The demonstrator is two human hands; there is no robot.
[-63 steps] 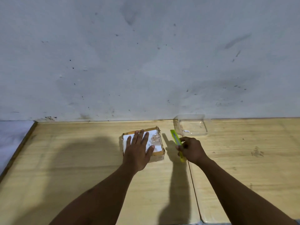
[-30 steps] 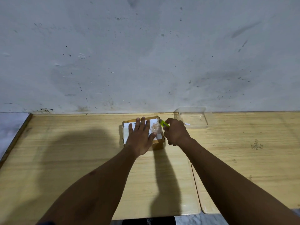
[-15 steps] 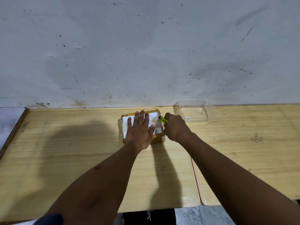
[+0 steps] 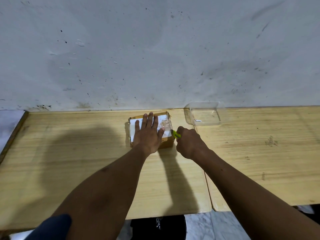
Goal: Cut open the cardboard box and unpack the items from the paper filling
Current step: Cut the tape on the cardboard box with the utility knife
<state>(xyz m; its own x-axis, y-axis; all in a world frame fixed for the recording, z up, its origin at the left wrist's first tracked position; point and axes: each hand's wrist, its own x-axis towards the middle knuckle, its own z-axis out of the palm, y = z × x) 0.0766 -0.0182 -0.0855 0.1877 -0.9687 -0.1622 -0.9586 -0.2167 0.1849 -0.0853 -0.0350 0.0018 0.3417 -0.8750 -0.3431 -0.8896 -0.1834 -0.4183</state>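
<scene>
A small cardboard box (image 4: pixel 166 122) with a white label and clear tape on top sits on the wooden table near the wall. My left hand (image 4: pixel 149 134) lies flat on its lid, fingers spread. My right hand (image 4: pixel 189 142) is closed around a yellow-green utility knife (image 4: pixel 176 134), whose tip meets the box's right side near the front corner. The blade itself is hidden against the box.
A clear plastic container (image 4: pixel 205 113) stands by the wall, right of the box. Two wooden tabletops (image 4: pixel 69 161) meet at a seam below my right hand. The grey wall rises directly behind. The table's front edge and floor show at the bottom.
My right hand brought the knife from the table beside the box to the box's far right corner, then drew it toward me along the right edge. My left hand stayed pressed on the lid.
</scene>
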